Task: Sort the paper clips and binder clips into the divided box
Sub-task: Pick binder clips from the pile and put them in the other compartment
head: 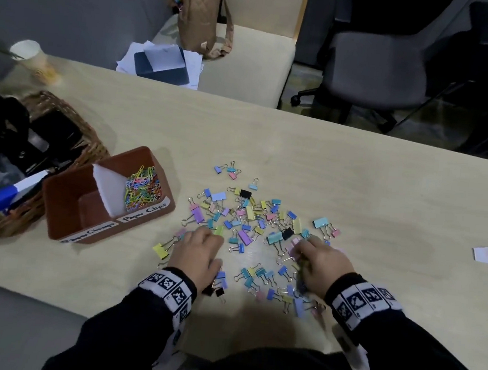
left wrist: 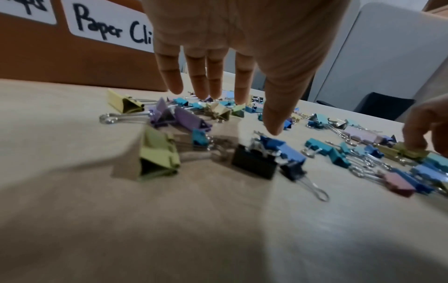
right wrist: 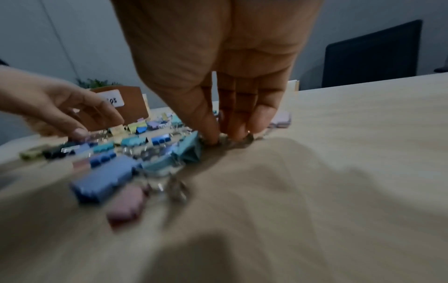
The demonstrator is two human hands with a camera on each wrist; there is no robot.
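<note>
with paper clips (head: 142, 189) already in the divided box (head: 60, 199) at 9 o'clock, the left hand (head: 196, 254) hovers open-fingered while the right hand (head: 322, 265) pinches binder clips (head: 249, 217) scattered on the tabletop (head: 354, 179); next, carry them to the bare compartment.

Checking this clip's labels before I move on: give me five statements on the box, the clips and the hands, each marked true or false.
1. The paper clips lie in the compartment labelled Paper Clips. True.
2. The other compartment of the divided box is full of binder clips. False: no clips show in it; the binder clips are spread on the table.
3. The left hand has its fingers stretched out over the clips. True.
4. The right hand is inside the box. False: its fingertips are down among clips on the table.
5. A wicker basket stands left of the box. True.
</note>
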